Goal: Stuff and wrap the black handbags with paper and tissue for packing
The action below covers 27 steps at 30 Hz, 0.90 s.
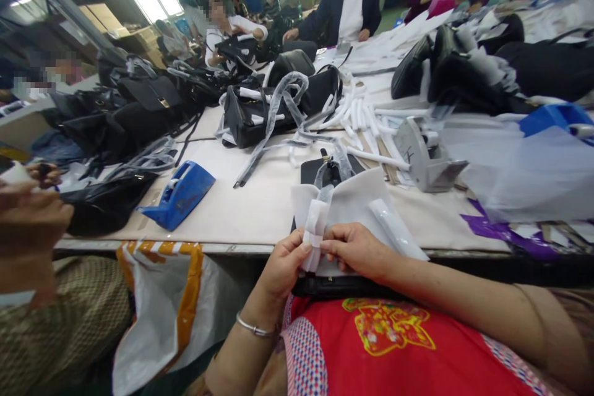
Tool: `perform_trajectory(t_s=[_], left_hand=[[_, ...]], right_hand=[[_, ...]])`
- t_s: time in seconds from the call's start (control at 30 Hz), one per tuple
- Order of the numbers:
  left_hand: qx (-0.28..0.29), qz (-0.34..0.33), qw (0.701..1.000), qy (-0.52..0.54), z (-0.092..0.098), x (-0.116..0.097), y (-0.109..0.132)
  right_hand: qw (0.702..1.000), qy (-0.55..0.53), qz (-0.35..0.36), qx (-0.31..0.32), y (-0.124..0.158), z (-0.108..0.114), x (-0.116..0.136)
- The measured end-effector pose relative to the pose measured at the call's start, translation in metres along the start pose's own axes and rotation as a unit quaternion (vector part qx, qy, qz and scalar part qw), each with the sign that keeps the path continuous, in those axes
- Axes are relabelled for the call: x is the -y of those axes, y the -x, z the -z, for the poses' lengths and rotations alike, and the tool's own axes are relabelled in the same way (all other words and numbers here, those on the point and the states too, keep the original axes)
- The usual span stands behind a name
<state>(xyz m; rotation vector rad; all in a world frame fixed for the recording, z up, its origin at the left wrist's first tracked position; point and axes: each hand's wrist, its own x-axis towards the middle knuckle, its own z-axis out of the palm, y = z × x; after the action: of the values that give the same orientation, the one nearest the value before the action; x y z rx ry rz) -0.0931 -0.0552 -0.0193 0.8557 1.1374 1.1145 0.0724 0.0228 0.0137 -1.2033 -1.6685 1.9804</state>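
Observation:
A strip of white foam wrap [316, 218] is folded around a strap in front of me. My left hand [288, 258] pinches its lower left side. From the right, the fingers of my right hand [355, 249] close on the same wrap. Beneath lies a black bag [346, 288] at the table's front edge, largely covered by a white foam sheet [359, 195]. Clear plastic film [341, 161] covers the strap above the wrap. A small clear plastic packet [394, 229] rests on the sheet, right of my hands.
Blue tape dispenser [179, 195] to the left; grey dispenser [427, 158] to the right. Black bags [283, 102] and white foam tubes [359, 108] lie further back. A white sack [185, 297] hangs below the table edge. A co-worker's hands [34, 216] are at far left; other people sit across.

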Motion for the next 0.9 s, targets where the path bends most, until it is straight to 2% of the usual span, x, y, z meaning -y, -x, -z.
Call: perform_trajectory(t_s=[0.1, 0.17, 0.23, 0.3, 0.4, 0.47, 0.53, 0.6, 0.67, 0.73, 0.77, 0.83, 0.9], left_hand=[[-0.048, -0.046, 0.982, -0.176, -0.006, -0.008, -0.001], [-0.099, -0.079, 0.944, -0.305, -0.013, -0.015, -0.002], [-0.127, -0.084, 0.910, -0.385, -0.018, -0.022, -0.004], [-0.140, -0.074, 0.891, -0.425, -0.023, -0.027, -0.005], [-0.156, -0.083, 0.867, -0.465, -0.026, -0.032, -0.006], [-0.162, -0.098, 0.853, -0.486, -0.026, -0.033, -0.005], [-0.170, -0.098, 0.845, -0.497, -0.026, -0.034, -0.005], [-0.187, -0.080, 0.865, -0.458, -0.025, -0.034, -0.006], [-0.186, -0.056, 0.920, -0.342, -0.023, -0.034, -0.008], [-0.152, -0.040, 0.967, -0.201, -0.020, -0.033, -0.012], [-0.127, -0.031, 0.980, -0.149, -0.017, -0.033, -0.015], [-0.101, -0.015, 0.987, -0.123, -0.013, -0.030, -0.021], [-0.127, -0.008, 0.968, -0.217, -0.010, -0.025, -0.025]], right_hand=[[1.000, -0.007, -0.011, -0.011, -0.001, -0.001, -0.001], [1.000, 0.012, -0.019, -0.021, -0.001, -0.001, -0.001], [0.999, 0.043, -0.020, -0.022, 0.001, 0.001, 0.000], [0.996, 0.083, 0.001, -0.011, 0.006, 0.005, 0.002], [0.988, 0.131, 0.084, -0.001, 0.020, 0.018, 0.009], [0.981, 0.133, 0.135, -0.028, 0.029, 0.032, 0.014], [0.974, 0.129, 0.163, -0.088, 0.037, 0.051, 0.018], [0.961, 0.136, 0.180, -0.163, 0.040, 0.072, 0.017], [0.947, 0.151, 0.179, -0.220, 0.040, 0.093, 0.010], [0.940, 0.162, 0.166, -0.251, 0.037, 0.109, -0.001], [0.939, 0.166, 0.159, -0.258, 0.034, 0.114, -0.008], [0.938, 0.167, 0.157, -0.261, 0.029, 0.120, -0.022], [0.938, 0.169, 0.168, -0.253, 0.025, 0.121, -0.033]])
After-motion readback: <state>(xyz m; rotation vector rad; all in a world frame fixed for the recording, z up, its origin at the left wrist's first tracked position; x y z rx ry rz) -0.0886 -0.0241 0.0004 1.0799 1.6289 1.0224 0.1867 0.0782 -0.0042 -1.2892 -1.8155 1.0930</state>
